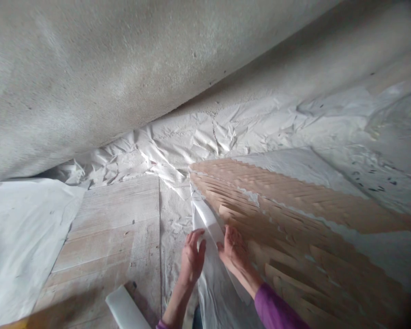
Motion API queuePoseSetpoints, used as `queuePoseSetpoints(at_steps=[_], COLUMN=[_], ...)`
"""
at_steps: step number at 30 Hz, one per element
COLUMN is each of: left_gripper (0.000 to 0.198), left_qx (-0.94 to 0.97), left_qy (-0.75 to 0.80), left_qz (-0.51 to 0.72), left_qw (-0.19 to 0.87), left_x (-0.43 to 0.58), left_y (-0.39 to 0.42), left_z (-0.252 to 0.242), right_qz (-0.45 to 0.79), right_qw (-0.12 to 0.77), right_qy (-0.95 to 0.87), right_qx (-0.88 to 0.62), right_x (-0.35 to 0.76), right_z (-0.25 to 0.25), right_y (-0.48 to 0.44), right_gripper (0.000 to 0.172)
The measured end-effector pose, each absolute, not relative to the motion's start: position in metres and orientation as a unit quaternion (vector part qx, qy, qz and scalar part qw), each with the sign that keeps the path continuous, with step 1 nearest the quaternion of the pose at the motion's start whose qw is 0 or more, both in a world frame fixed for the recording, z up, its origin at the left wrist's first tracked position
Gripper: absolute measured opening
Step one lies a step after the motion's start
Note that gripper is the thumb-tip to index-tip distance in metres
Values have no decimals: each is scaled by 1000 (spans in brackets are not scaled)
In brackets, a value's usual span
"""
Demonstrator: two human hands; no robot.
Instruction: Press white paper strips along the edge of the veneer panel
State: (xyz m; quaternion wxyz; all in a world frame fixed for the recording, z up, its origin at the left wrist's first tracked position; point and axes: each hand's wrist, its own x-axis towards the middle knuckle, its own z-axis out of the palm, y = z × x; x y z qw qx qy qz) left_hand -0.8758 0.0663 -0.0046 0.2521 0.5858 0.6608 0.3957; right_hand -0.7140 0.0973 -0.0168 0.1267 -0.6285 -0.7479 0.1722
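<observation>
A long white sheet (212, 265), paper or thin plastic, runs between my hands, with a folded strip (205, 214) along its upper part. At its left edge is my left hand (192, 256), thumb and fingers apart, fingertips close to the sheet. My right hand (235, 249) is bent around the strip's right edge, the thumb on the white side; part of its grip is hidden. Right of the strip lie overlapping brown paper pieces (281, 246) in slanted rows, some with lifted edges.
A large rough, pale sheet-like mass (89, 82) hangs or leans across the top. Beyond the brown rows lies crumpled white sheeting (198, 137). Dusty wooden boards (116, 237) are on the left, with a white bar-shaped piece (126, 308) and a white sheet (23, 228).
</observation>
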Motion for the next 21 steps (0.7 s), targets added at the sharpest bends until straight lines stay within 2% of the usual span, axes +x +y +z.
queuePoseSetpoints(at_steps=[6,9,14,21], left_gripper=[22,23,26,36], left_qx=[530,534,612,756], left_qy=[708,712,664,565], left_qz=[395,392,375,276], left_qw=[250,233,212,183], left_x=[-926,-932,-897,-846], left_y=[146,158,112,57], left_z=[-4,6,20,16], right_qz=[152,145,167,188], right_qw=[145,158,195,221], right_qy=[-744,-740,-757,-774], right_qx=[-634,-637,-601,-563], right_x=[-714,-714,-713,-713], right_z=[-20,-15,-6,-1], right_y=[95,93,92,85], right_gripper=[41,35,34,19])
